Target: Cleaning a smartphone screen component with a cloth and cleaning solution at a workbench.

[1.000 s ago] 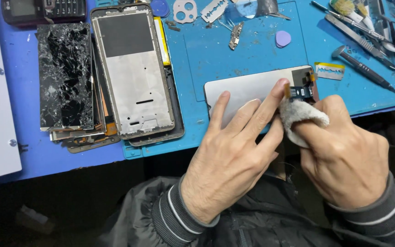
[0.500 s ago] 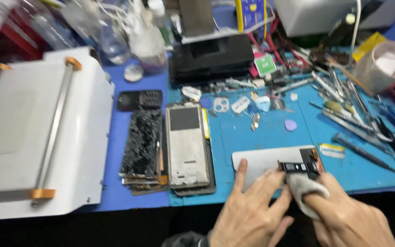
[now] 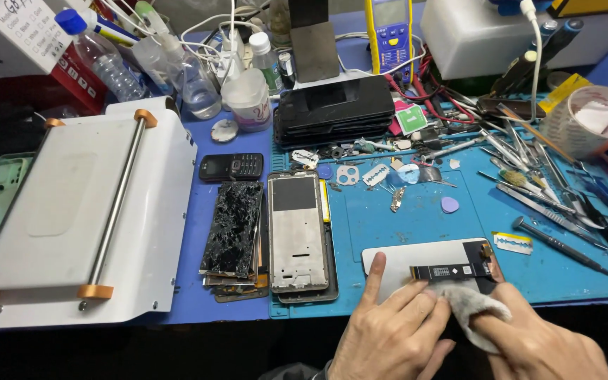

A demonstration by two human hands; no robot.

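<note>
A white phone display panel (image 3: 423, 257) lies on the blue work mat (image 3: 416, 218) near the front edge, with a black flex strip (image 3: 452, 271) across it. My left hand (image 3: 388, 331) presses flat on the panel, thumb stretched up over its left end. My right hand (image 3: 529, 345) holds a crumpled grey-white cloth (image 3: 469, 306) against the panel's lower right part, just under the flex strip.
A bare phone frame (image 3: 298, 236) and a shattered screen (image 3: 232, 229) lie to the left. A white machine with a metal roller (image 3: 86, 211) fills the left side. Tweezers and screwdrivers (image 3: 550, 204) lie at right, a tape roll (image 3: 589, 119) and bottles (image 3: 198, 77) behind.
The camera has tilted up, so much more of the bench shows. Both hands stay on the panel; the cloth has shifted slightly left along it.
</note>
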